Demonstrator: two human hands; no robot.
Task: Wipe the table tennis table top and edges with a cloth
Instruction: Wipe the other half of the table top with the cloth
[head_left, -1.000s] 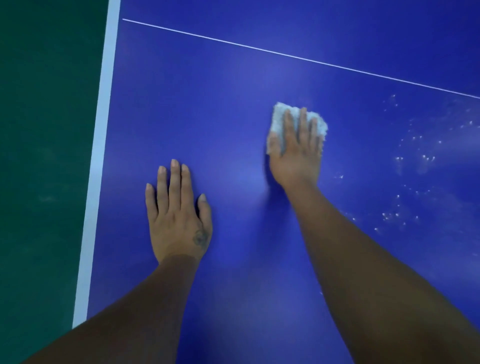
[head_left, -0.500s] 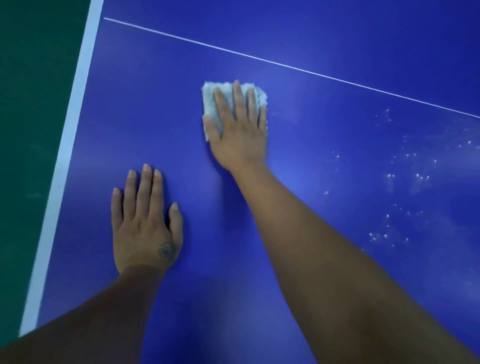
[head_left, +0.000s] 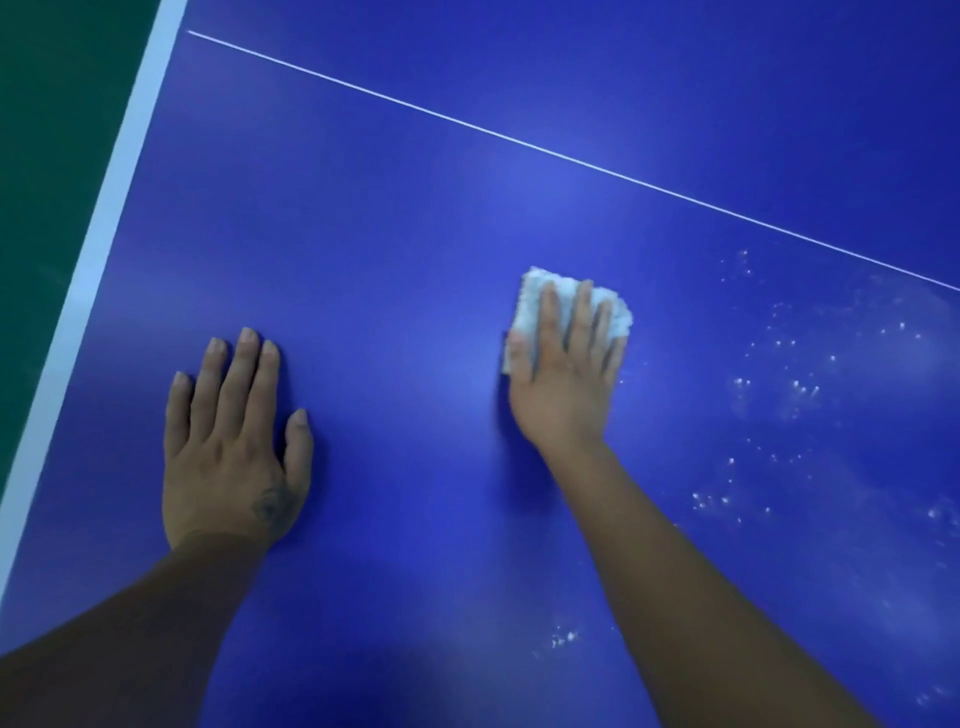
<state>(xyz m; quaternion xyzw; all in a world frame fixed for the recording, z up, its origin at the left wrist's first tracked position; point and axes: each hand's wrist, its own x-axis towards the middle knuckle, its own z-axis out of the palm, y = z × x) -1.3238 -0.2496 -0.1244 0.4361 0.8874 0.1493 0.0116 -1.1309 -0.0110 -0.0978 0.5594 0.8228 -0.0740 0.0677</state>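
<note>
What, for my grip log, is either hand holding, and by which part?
The right hand presses the white cloth flat, fingers across its top; the left hand holds nothing.

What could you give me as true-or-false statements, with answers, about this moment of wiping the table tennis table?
1. The right hand presses a white cloth onto the blue table top. True.
2. The left hand holds a second cloth. False: it rests flat on the table top and holds nothing.
3. White specks lie on the surface to the right of the cloth. True.
4. The cloth sits on the white edge stripe. False: the cloth is well inside the blue area, and the stripe runs far to its left.
</note>
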